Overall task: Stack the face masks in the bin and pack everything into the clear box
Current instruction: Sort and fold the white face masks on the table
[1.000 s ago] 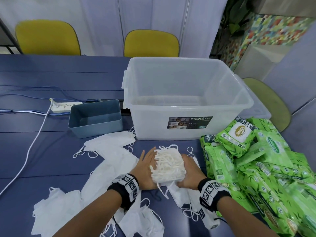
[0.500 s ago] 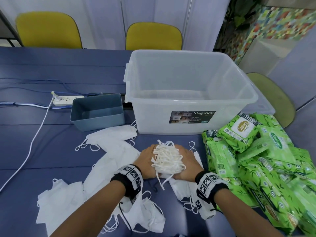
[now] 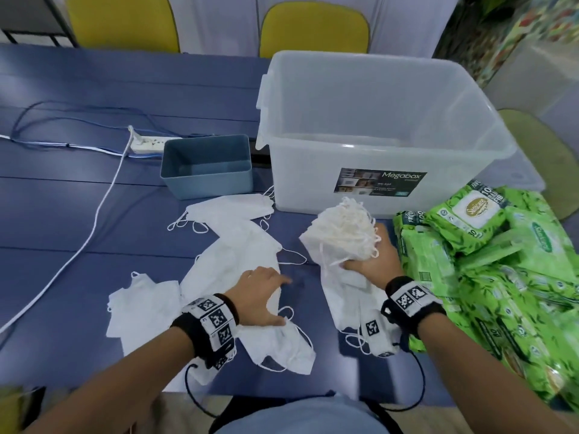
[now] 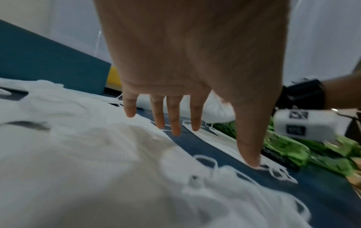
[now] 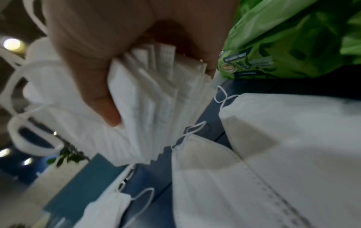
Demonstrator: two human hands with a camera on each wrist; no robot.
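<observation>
My right hand (image 3: 372, 258) grips a thick stack of white face masks (image 3: 341, 236), lifted off the table just in front of the clear box (image 3: 369, 120). The right wrist view shows the stack (image 5: 156, 98) pinched between thumb and fingers. My left hand (image 3: 263, 292) is spread with straight fingers over loose white masks (image 3: 235, 261) lying on the blue table (image 3: 62, 230); its fingers (image 4: 175, 120) hold nothing. The small blue-grey bin (image 3: 206, 166) stands to the left of the clear box, and nothing shows inside it.
A heap of green wet-wipe packs (image 3: 488, 261) fills the table's right side, beside my right hand. A white power strip (image 3: 147, 144) with cables lies left of the bin. Two yellow chairs (image 3: 313, 29) stand behind the table.
Both hands were pressing the mask stack together on the table. Now the right hand alone has lifted it up and to the right, while the left hand has let go and moved left over the loose masks.
</observation>
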